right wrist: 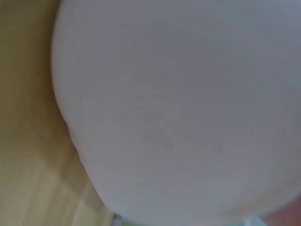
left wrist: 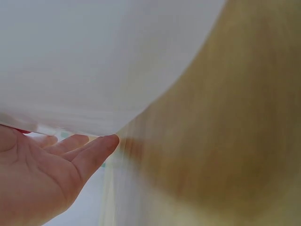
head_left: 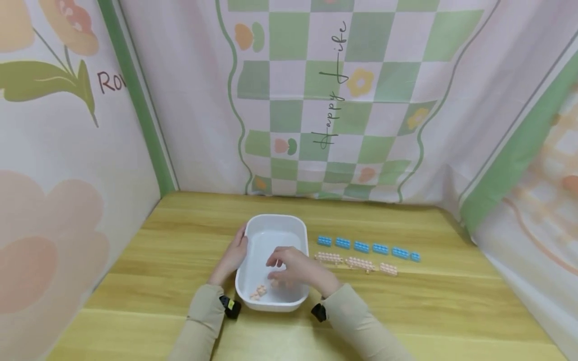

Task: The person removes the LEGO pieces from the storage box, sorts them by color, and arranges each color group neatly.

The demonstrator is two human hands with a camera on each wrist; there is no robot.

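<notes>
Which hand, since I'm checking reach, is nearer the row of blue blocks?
Right. The right hand is over the white tub, left of the blue blocks; the left hand touches the tub's left side.

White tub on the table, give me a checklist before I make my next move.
1. Tub steadied: ok, the left hand touches its left side.
2. Right hand free: ok, no brick shows between its thumb and fingers.
3. Tub cleared of bricks: not ok, peach toy bricks lie near its near left corner.
4. Number left inside: cannot tell, the right hand covers part of the floor.
5. Blue toy bricks outside the tub: ok, rowed on the table to its right.
</notes>
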